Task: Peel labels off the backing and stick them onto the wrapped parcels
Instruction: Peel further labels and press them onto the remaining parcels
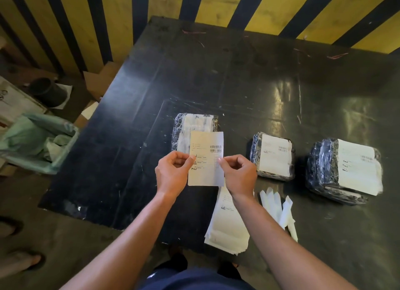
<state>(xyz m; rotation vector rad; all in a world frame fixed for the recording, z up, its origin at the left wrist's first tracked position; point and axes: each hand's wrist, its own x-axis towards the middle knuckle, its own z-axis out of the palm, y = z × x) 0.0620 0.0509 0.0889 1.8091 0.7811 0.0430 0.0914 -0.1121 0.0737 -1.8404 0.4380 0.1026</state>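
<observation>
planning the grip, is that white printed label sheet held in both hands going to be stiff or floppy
Probably floppy and very light: the white printed label sheet is thin, pinched at both edges by the left hand and right hand. It looks only slightly curved, so two-handed support likely keeps it flat.

Head view — looking steeply down, close over the dark table [238, 77].

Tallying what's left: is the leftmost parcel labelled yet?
Not yet. The leftmost parcel shows only bare wrap; both hands hold the label above it.
</observation>
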